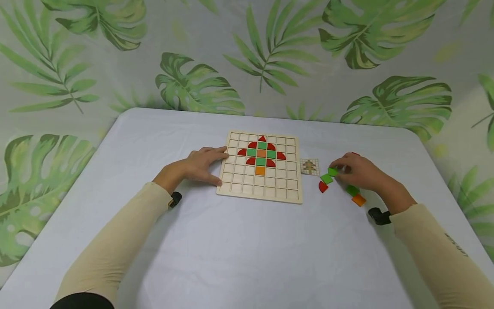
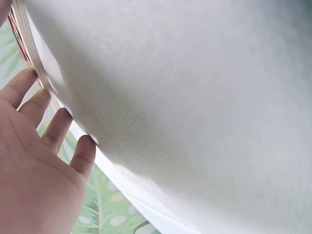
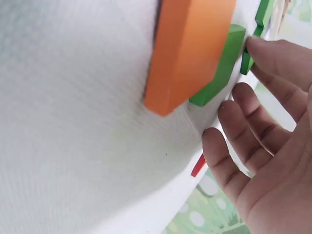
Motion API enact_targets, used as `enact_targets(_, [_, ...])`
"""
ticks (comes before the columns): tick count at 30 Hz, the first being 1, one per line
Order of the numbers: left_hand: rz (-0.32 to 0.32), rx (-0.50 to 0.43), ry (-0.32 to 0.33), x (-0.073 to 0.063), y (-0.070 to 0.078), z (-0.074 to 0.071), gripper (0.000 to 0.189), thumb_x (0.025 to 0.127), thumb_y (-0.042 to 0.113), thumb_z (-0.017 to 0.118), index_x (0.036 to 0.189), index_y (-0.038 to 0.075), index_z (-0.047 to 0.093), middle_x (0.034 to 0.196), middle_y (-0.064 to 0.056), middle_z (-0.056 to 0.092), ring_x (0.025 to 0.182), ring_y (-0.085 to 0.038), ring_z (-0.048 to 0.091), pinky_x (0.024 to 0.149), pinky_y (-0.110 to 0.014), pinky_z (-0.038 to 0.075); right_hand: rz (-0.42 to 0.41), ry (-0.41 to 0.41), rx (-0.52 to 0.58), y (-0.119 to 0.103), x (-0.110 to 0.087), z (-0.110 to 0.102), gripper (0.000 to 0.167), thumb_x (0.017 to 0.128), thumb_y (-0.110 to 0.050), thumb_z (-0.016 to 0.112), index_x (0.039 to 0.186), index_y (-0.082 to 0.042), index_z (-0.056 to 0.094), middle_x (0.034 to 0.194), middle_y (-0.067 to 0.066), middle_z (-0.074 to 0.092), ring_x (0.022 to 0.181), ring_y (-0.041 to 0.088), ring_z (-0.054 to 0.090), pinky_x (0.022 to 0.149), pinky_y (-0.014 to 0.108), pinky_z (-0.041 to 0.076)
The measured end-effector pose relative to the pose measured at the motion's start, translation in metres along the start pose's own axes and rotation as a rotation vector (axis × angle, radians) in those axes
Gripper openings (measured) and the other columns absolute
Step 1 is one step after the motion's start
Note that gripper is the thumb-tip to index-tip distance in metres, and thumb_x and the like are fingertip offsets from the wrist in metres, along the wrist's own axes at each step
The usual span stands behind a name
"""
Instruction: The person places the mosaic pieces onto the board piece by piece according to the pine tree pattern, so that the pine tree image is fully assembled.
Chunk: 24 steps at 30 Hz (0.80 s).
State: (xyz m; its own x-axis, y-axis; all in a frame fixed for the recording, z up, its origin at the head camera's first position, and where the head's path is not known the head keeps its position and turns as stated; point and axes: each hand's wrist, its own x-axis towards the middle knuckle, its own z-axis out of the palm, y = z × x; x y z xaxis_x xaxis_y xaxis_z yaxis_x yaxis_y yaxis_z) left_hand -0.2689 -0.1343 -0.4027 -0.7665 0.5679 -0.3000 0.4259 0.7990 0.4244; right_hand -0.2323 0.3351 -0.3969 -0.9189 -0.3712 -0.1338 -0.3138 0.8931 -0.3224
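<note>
My left hand (image 1: 201, 165) rests at the left edge of a wooden grid board (image 1: 259, 192), fingers spread and touching the rim. In the left wrist view, the fingertips (image 2: 61, 114) meet the board's side and the white cloth. Red, green and orange pieces form a tree pattern on the board, with a red triangle (image 1: 262, 138) on top. To the right, my right hand (image 1: 359, 171) pinches a green block (image 1: 332, 171) between thumb and index finger. Close by lie another green block (image 1: 326, 179), a red quarter-round piece (image 1: 323, 187), a green block (image 1: 352, 190) and an orange block (image 1: 359, 200).
A small pattern card (image 1: 310, 166) showing a tree lies against the board's right side. Behind the right hand, a red piece (image 1: 356, 153) is mostly hidden. White cloth (image 1: 247, 249) covers the table, and a leaf-print backdrop (image 1: 208, 56) hangs behind it.
</note>
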Motion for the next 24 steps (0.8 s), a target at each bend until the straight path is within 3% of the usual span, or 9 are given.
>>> enact_targets(11, [0.005, -0.004, -0.004, 0.001, 0.0, 0.0, 0.09, 0.081, 0.042, 0.078, 0.156, 0.019, 0.034, 0.169, -0.001, 0.013, 0.155, -0.031, 0.014, 0.119, -0.062, 0.017, 0.002, 0.015, -0.048, -0.005, -0.001, -0.001, 0.029, 0.089, -0.011, 0.065, 0.115, 0.001, 0.07, 0.11, 0.018, 0.066, 0.099, 0.031, 0.06, 0.086, 0.049, 0.051])
enact_targets(20, [-0.011, 0.008, -0.006, 0.0, 0.001, -0.001, 0.09, 0.081, 0.043, 0.078, 0.156, 0.02, 0.033, 0.17, 0.0, 0.012, 0.155, -0.032, 0.013, 0.119, -0.062, 0.016, -0.018, 0.136, -0.021, -0.008, -0.014, -0.01, 0.03, 0.091, -0.01, 0.067, 0.118, 0.002, 0.067, 0.111, 0.018, 0.067, 0.098, 0.031, 0.061, 0.084, 0.05, 0.051])
enact_targets(24, [-0.007, 0.006, -0.003, -0.001, 0.001, -0.001, 0.09, 0.081, 0.043, 0.078, 0.156, 0.02, 0.034, 0.169, -0.001, 0.013, 0.155, -0.032, 0.013, 0.119, -0.062, 0.017, -0.024, 0.138, -0.013, -0.008, -0.014, -0.008, 0.03, 0.091, -0.011, 0.067, 0.119, 0.001, 0.067, 0.112, 0.017, 0.067, 0.098, 0.03, 0.061, 0.085, 0.049, 0.052])
